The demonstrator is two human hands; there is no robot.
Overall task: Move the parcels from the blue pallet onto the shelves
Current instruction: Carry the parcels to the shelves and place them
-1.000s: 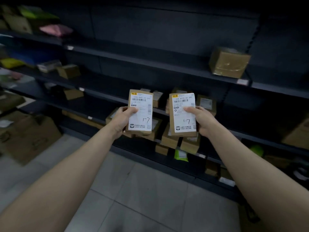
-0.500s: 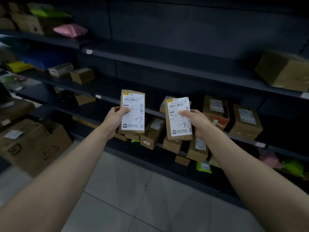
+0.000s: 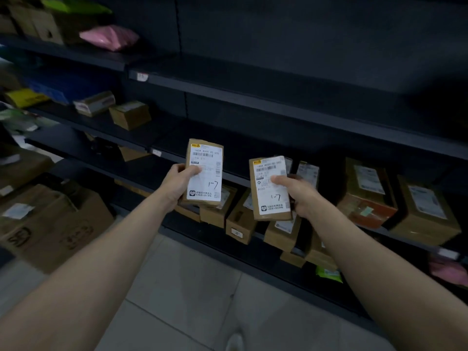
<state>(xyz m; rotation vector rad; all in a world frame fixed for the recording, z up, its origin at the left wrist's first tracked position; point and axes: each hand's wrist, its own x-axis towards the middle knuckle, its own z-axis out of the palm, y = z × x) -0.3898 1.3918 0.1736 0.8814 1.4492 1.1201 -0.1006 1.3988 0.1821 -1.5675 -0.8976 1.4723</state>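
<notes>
My left hand (image 3: 178, 184) grips a small brown parcel (image 3: 205, 158) with a white label marked "1-7", held upright in front of the dark shelves (image 3: 278, 107). A second small brown parcel (image 3: 274, 201), also labelled "1-7", is gripped by my right hand (image 3: 298, 196), thumb across its label. Both parcels hover at the height of the lower middle shelf. The blue pallet is out of view.
Several brown boxes (image 3: 367, 193) stand on the lower shelf behind and right of my hands. Two small boxes (image 3: 130, 114) lie on the shelf at left. A pink bag (image 3: 109, 36) lies on the top left shelf. Large cartons (image 3: 50, 224) stand on the tiled floor at left.
The view has swung left along the shelves. My two hands have drifted apart, the right parcel now lower than the left. Both parcels stay gripped.
</notes>
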